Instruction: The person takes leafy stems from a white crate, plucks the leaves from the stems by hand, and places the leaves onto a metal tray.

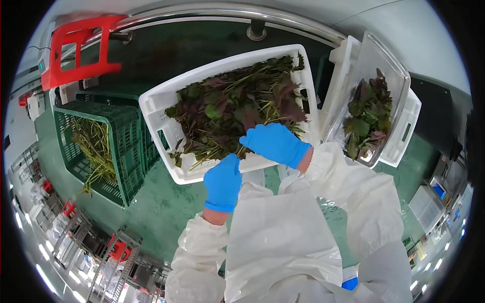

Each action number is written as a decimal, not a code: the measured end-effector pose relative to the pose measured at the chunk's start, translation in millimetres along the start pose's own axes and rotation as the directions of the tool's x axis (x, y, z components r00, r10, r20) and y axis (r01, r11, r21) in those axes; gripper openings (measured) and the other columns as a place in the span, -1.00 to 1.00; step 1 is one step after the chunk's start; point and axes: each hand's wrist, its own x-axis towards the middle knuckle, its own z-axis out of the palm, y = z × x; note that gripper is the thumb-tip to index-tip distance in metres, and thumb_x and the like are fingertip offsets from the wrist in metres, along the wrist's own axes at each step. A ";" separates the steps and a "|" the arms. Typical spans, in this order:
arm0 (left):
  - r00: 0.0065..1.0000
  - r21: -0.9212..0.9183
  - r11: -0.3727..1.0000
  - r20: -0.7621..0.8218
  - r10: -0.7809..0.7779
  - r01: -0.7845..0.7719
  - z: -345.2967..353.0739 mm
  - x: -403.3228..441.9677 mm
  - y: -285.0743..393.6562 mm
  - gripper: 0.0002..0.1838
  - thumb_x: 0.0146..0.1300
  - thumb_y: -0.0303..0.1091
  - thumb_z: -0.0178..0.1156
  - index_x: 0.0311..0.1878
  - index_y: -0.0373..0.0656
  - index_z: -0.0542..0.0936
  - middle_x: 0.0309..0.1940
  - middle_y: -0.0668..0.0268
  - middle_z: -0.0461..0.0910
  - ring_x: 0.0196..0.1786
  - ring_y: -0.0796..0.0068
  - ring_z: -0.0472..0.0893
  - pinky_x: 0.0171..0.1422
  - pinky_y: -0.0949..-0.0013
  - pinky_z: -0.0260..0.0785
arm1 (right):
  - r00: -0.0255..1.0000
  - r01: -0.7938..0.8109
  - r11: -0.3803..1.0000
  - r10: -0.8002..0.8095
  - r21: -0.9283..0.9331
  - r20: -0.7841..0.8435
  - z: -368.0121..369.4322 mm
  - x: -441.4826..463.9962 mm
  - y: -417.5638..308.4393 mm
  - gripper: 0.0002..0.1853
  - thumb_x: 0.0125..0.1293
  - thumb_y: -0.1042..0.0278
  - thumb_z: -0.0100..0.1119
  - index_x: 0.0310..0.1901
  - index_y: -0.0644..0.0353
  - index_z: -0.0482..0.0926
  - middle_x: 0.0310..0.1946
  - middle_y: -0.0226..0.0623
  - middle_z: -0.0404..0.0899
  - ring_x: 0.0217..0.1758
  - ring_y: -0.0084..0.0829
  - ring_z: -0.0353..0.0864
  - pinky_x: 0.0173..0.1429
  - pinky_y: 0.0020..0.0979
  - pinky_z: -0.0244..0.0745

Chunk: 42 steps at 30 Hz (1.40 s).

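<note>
A white crate [160,108] stands in front of me, heaped with purple-green leafy sprigs that look like perilla [227,103]. Both of my hands wear blue gloves and meet at its near rim. My right hand [277,145] is closed over the near edge of the heap, with a bit of perilla sprig showing under its fingertips. Just left of and below it, my left hand [222,184] has thumb and fingers pressed together by the rim. Whatever is in that pinch is hidden.
At left, a green crate [126,151] holds bare stems [93,146]. On the right, a clear tub [399,65] with leafy tops [371,113] rests on white crates [406,126]. A red plastic frame [83,45] and a metal rail [222,9] stand beyond.
</note>
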 end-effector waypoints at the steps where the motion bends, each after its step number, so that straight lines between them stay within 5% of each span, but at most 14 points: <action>1: 1.000 -0.022 1.000 -0.006 -0.011 0.011 -0.8 -0.6 -0.9 -0.86 0.23 -0.30 0.17 -0.30 -0.16 0.57 -0.50 0.10 0.57 -0.46 0.07 0.56 -0.38 0.15 0.38 | 0.999 0.034 0.998 -0.033 -0.045 0.015 1.2 1.5 0.0 -0.85 0.17 0.34 0.10 -0.20 0.01 0.50 -0.48 -0.36 0.43 -0.45 -0.38 0.52 -0.52 -0.28 0.41; 5: 1.000 -0.076 0.997 -0.006 0.000 -0.001 9.3 -6.4 -15.7 -0.88 0.23 -0.28 0.16 -0.25 -0.08 0.59 -0.47 0.14 0.60 -0.46 0.10 0.58 -0.42 0.16 0.38 | 0.997 0.081 0.988 -0.078 -0.133 0.026 5.7 -0.1 -3.4 -0.92 0.16 0.38 0.05 -0.30 0.03 0.49 -0.52 -0.35 0.40 -0.46 -0.43 0.51 -0.58 -0.28 0.39; 9: 0.984 -0.348 0.928 0.157 -0.080 0.131 11.1 -10.5 -17.2 -0.88 0.26 -0.35 0.13 -0.27 -0.15 0.59 -0.46 0.12 0.61 -0.48 0.17 0.58 -0.40 0.22 0.38 | 0.980 -0.187 0.974 0.194 0.125 -0.049 5.4 -1.9 -2.8 -0.95 0.18 0.38 0.05 -0.39 0.11 0.50 -0.51 -0.33 0.46 -0.42 -0.37 0.54 -0.42 -0.32 0.44; 11: 0.942 -0.480 0.824 0.283 -0.180 0.301 4.1 -12.9 -16.5 -0.87 0.28 -0.38 0.09 -0.29 -0.19 0.59 -0.48 0.15 0.61 -0.51 0.30 0.56 -0.40 0.29 0.36 | 0.867 -0.375 0.856 0.460 0.355 -0.193 10.5 -11.9 20.3 -0.90 0.20 0.37 0.06 -0.41 0.16 0.50 -0.49 -0.31 0.49 -0.41 -0.33 0.54 -0.33 -0.36 0.45; 12: 0.897 -0.534 0.735 0.369 -0.242 0.418 -3.0 -12.0 -15.0 -0.85 0.30 -0.39 0.07 -0.30 -0.21 0.59 -0.50 0.18 0.61 -0.53 0.39 0.55 -0.40 0.33 0.35 | 0.716 -0.408 0.584 0.682 0.701 -0.151 -5.9 -17.5 29.0 -0.80 0.30 0.30 0.04 -0.42 0.22 0.50 -0.46 -0.30 0.52 -0.41 -0.37 0.50 -0.23 -0.41 0.42; 14: 0.828 -0.576 0.608 0.480 -0.290 0.547 -14.6 -14.1 -14.2 -0.82 0.33 -0.40 0.03 -0.31 -0.24 0.59 -0.53 0.24 0.60 -0.56 0.53 0.49 -0.41 0.41 0.32 | 0.636 -0.459 0.436 0.770 0.774 -0.056 -11.0 -41.7 43.9 -0.81 0.30 0.20 0.09 -0.31 0.12 0.54 -0.49 -0.26 0.56 -0.43 -0.23 0.55 -0.26 -0.37 0.44; 17: 0.809 -0.616 0.532 0.511 -0.292 0.581 -20.7 -13.2 -13.9 -0.77 0.37 -0.39 -0.01 -0.30 -0.26 0.60 -0.57 0.32 0.58 -0.57 0.66 0.41 -0.42 0.49 0.28 | 0.554 -0.623 0.398 0.832 0.673 0.021 -22.0 -46.6 32.7 -0.77 0.33 0.12 0.08 -0.23 0.11 0.54 -0.47 -0.30 0.56 -0.39 -0.33 0.58 -0.33 -0.33 0.44; 20: 0.795 -0.639 0.481 0.545 -0.266 0.600 -18.0 -17.3 -16.0 -0.76 0.39 -0.38 -0.03 -0.24 -0.25 0.63 -0.56 0.35 0.57 -0.57 0.66 0.39 -0.41 0.50 0.28 | 0.809 -0.535 0.815 0.570 0.223 -0.142 -13.0 -34.2 24.7 -0.75 0.30 0.08 0.12 -0.17 0.07 0.53 -0.45 -0.34 0.52 -0.41 -0.39 0.56 -0.40 -0.32 0.45; 21: 0.793 -0.638 0.483 0.558 -0.247 0.600 -18.5 -18.6 -16.7 -0.75 0.40 -0.37 -0.03 -0.21 -0.24 0.63 -0.55 0.36 0.58 -0.56 0.66 0.40 -0.40 0.50 0.28 | 0.854 -0.518 0.853 0.512 -0.063 -0.090 -6.9 -30.4 26.8 -0.78 0.24 0.14 0.15 -0.14 0.01 0.53 -0.47 -0.38 0.44 -0.43 -0.42 0.53 -0.47 -0.36 0.44; 24: 0.747 -0.603 0.468 0.626 -0.225 0.646 -23.3 -18.2 -14.5 -0.74 0.41 -0.34 -0.03 -0.10 -0.23 0.63 -0.50 0.39 0.61 -0.52 0.66 0.44 -0.38 0.51 0.29 | 0.933 -0.340 0.886 0.277 -0.314 -0.230 18.6 -32.8 47.2 -0.77 0.14 0.28 0.16 -0.13 0.01 0.53 -0.52 -0.42 0.37 -0.46 -0.45 0.48 -0.52 -0.40 0.40; 28: 0.745 -0.680 0.306 0.617 -0.252 0.666 6.1 -20.6 -7.7 -0.71 0.41 -0.26 0.01 0.02 -0.20 0.59 -0.48 0.40 0.61 -0.46 0.68 0.50 -0.37 0.56 0.30 | 0.970 -0.236 0.878 0.190 -0.416 -0.148 10.8 -35.2 31.5 -0.73 0.06 0.36 0.13 -0.14 0.04 0.53 -0.52 -0.44 0.35 -0.46 -0.49 0.46 -0.53 -0.44 0.36; 31: 0.677 -0.686 0.026 0.711 -0.193 0.728 -7.2 19.7 20.6 -0.76 0.40 -0.26 0.03 -0.33 -0.21 0.52 -0.46 0.32 0.63 -0.56 0.69 0.41 -0.48 0.56 0.21 | 0.986 -0.148 0.896 0.100 -0.418 -0.135 10.7 -34.0 11.2 -0.73 0.07 0.33 0.12 -0.14 0.05 0.53 -0.53 -0.45 0.34 -0.46 -0.50 0.44 -0.53 -0.47 0.34; 38: 0.734 -0.697 0.244 0.597 -0.324 0.674 30.6 44.5 -3.4 -0.81 0.34 -0.32 0.12 -0.36 -0.20 0.54 -0.63 0.37 0.53 -0.66 0.71 0.28 -0.55 0.58 0.06 | 0.976 -0.217 0.926 0.204 -0.310 -0.075 28.7 -32.8 -2.4 -0.77 0.12 0.32 0.13 -0.14 0.02 0.55 -0.55 -0.46 0.34 -0.48 -0.49 0.46 -0.55 -0.38 0.35; 42: 0.867 -0.692 0.522 0.390 -0.309 0.498 21.5 38.3 10.4 -0.83 0.28 -0.38 0.16 -0.39 -0.26 0.56 -0.65 0.41 0.51 -0.60 0.74 0.35 -0.53 0.50 0.13 | 0.895 -0.426 0.875 0.444 0.231 -0.032 38.9 -37.4 -0.7 -0.88 0.21 0.34 0.07 -0.24 0.08 0.54 -0.46 -0.36 0.47 -0.40 -0.37 0.54 -0.38 -0.32 0.44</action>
